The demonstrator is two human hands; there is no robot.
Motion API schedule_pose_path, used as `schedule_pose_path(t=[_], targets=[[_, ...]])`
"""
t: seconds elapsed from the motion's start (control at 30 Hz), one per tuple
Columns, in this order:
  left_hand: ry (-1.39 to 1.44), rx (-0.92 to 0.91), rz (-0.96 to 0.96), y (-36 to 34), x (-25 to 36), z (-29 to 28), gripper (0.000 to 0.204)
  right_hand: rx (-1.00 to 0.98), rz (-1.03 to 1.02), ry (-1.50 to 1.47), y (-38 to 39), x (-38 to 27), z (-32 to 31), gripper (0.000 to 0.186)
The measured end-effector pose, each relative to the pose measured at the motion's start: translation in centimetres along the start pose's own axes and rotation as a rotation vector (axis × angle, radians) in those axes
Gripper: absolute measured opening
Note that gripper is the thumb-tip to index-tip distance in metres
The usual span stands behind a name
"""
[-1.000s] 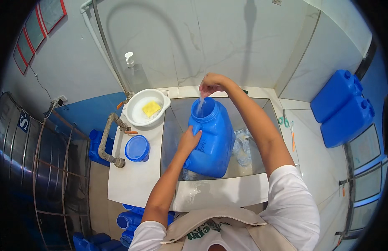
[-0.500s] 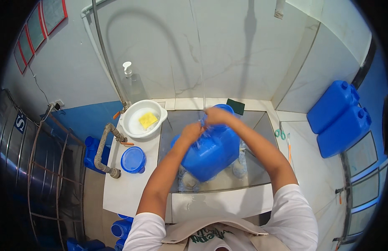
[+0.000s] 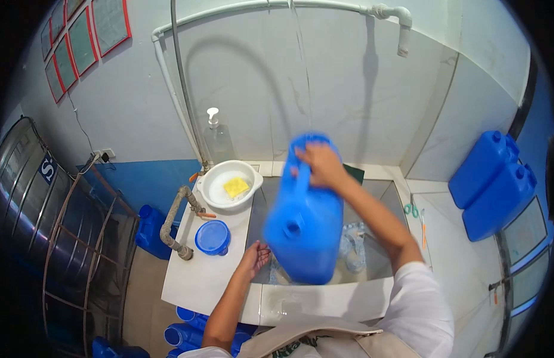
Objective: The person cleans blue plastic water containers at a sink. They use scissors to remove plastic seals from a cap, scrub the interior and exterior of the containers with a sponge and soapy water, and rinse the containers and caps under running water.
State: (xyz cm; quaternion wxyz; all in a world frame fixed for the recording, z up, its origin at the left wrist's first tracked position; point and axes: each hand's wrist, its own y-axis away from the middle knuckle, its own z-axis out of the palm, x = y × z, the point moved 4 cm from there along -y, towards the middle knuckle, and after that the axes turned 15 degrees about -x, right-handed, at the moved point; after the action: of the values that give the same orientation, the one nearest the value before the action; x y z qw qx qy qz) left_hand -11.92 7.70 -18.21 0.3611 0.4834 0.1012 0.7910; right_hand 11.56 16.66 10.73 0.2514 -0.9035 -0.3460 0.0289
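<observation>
My right hand [image 3: 323,166] is wrapped round the handle of a blue plastic jerry can [image 3: 309,241], holding it over the sink [image 3: 379,262]. The can tilts toward me, and its uncapped opening faces my side. My left hand [image 3: 257,260] is off the can, by the sink's left front edge, palm turned toward the can and fingers stretched out with nothing in them. A thin stream of water [image 3: 303,65] runs down behind the can's far end. Part of the sink's inside is hidden by the can.
On the left counter stand a white basin [image 3: 214,203] with a yellow sponge [image 3: 235,188], a pump bottle [image 3: 217,140], a blue-lidded tub [image 3: 212,237] and a bent pipe [image 3: 169,224]. Scissors [image 3: 410,210] lie to the right. Two blue jerry cans [image 3: 497,191] stand at far right.
My left hand has let go near the can's top and moved down to the left. The can has been raised and turned, its opening now toward me. The view has tilted up.
</observation>
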Motion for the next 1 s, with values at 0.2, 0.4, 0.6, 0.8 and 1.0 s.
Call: schedule_pose_path(t=[0.2, 0.4, 0.6, 0.8, 1.0], targets=[[0.310, -0.172, 0.399, 6.6, 3.6, 6.0, 0.048, 0.116, 0.196, -0.032, -9.3, 3.6, -12.8, 0.042], [0.332, -0.064, 0.448, 19.7, 5.3, 4.4, 0.062, -0.205, 0.466, -0.121, -11.7, 3.9, -9.2, 0.037], [0.136, 0.079, 0.681, 23.5, 8.8, 3.1, 0.063, 0.068, 0.464, -0.259, -11.0, 3.8, -9.9, 0.037], [0.262, -0.012, 0.520, 21.9, 3.3, 1.4, 0.058, -0.354, 0.536, -0.129, -10.0, 2.3, -6.6, 0.039], [0.089, 0.111, 0.692, 23.7, 9.0, -1.0, 0.057, -0.031, 0.548, -0.281, -11.3, 2.6, -10.5, 0.039]])
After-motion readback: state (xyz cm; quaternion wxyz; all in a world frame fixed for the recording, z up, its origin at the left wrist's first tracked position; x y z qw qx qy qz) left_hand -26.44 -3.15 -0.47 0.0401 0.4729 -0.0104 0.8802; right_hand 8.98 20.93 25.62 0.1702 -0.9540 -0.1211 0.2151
